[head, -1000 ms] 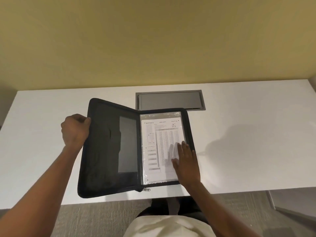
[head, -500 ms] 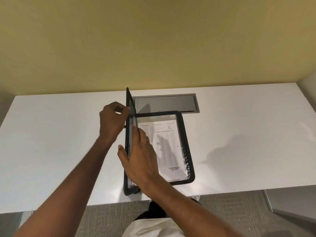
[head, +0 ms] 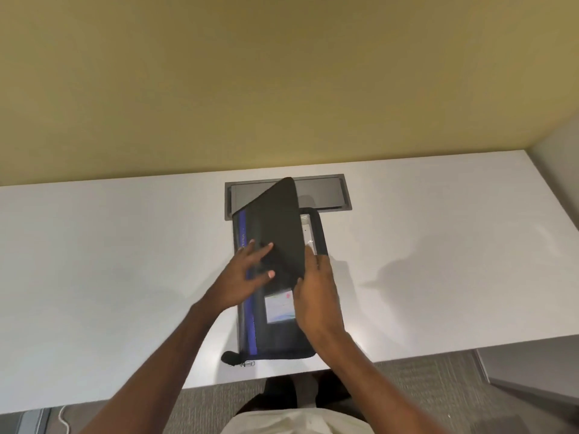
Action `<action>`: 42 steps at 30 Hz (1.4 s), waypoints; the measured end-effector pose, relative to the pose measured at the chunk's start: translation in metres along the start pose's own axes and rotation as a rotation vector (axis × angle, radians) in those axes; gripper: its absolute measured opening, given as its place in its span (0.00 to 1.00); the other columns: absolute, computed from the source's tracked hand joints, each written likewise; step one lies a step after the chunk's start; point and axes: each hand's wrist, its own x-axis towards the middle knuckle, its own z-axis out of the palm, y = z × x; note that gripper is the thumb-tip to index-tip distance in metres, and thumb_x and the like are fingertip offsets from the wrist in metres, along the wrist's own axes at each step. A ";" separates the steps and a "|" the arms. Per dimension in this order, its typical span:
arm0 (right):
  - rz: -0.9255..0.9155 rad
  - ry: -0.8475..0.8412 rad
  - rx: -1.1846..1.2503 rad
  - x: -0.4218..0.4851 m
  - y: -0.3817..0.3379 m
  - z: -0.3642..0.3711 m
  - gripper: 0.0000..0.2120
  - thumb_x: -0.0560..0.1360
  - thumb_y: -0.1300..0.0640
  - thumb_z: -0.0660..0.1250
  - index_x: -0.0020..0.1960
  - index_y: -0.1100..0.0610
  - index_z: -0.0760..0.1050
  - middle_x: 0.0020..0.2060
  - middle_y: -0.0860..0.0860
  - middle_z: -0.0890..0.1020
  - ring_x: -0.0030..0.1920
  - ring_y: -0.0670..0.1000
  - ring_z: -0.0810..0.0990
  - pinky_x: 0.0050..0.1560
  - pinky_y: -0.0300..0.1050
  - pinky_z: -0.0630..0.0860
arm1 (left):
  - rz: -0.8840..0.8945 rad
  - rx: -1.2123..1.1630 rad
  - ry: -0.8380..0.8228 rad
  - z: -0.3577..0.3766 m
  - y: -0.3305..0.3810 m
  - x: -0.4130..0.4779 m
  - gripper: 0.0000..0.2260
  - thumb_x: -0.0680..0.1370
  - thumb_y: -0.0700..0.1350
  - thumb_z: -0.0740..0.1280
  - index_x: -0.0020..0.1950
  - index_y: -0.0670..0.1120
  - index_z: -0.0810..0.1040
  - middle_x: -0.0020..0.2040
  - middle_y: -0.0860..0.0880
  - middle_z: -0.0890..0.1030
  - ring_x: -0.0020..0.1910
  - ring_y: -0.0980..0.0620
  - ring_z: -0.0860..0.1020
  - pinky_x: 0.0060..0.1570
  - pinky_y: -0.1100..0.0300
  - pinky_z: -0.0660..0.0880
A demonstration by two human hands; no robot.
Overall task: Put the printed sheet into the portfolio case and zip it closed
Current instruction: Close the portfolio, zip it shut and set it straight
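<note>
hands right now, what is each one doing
Left hand: open, fingers spread flat on the portfolio case cover.
Right hand: at the cover's right edge; whether it grips cannot be told.

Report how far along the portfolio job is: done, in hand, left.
Done: the printed sheet lies inside the portfolio case; a strip of it shows under the raised cover. In hand: the left hand presses flat on the cover while the right hand grips its free edge, and the far corner is not down yet. Left: flatten the cover, then run the zipper pull, which sits at the near left corner.
</note>
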 end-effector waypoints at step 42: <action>-0.127 -0.288 -0.344 -0.037 0.083 0.094 0.39 0.79 0.48 0.69 0.82 0.52 0.51 0.81 0.52 0.59 0.80 0.53 0.59 0.79 0.51 0.58 | -0.104 0.536 0.079 0.116 -0.054 -0.041 0.30 0.86 0.55 0.57 0.85 0.58 0.46 0.85 0.50 0.41 0.84 0.47 0.39 0.83 0.43 0.46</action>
